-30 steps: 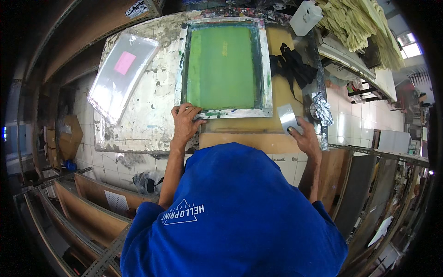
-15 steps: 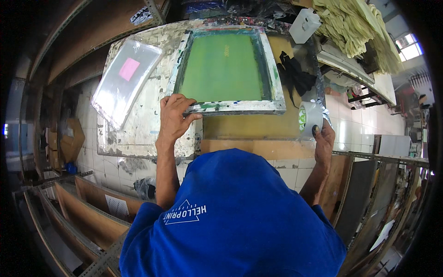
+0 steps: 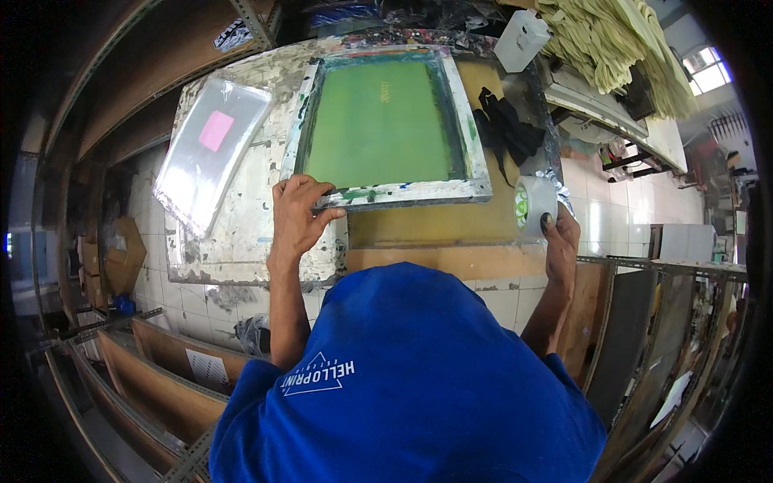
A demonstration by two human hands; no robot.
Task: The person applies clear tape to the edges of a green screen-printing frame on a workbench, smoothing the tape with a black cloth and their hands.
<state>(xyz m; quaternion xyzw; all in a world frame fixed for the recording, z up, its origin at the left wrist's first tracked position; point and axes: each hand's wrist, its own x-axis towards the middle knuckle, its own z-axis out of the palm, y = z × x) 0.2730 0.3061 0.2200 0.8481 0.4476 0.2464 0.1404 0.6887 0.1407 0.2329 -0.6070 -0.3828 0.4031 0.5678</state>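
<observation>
A screen-printing frame (image 3: 427, 192) with green mesh (image 3: 378, 129) and a paint-stained white wooden border lies before me on the worktable. My left hand (image 3: 299, 217) is closed around its near left corner, fingers on top and thumb against the front side. At the table's right edge, my right hand (image 3: 565, 245) holds a wide roll of clear packing tape (image 3: 543, 205), thumb at its near edge. Some of that hand's fingers are hidden behind the roll. Beyond the tape lies a crumpled black cloth (image 3: 509, 129), beside the frame.
A clear plastic packet (image 3: 197, 173) with a pink label lies left of the frame on the stained board (image 3: 250, 233). At the far right stand a white jug (image 3: 522, 42) and a pile of pale yellow cloth (image 3: 608, 48). Wooden shelves (image 3: 161, 354) flank me behind.
The whole view has shifted slightly, moving the table and its things a little left and down. Both hands keep their holds on the frame and the tape roll.
</observation>
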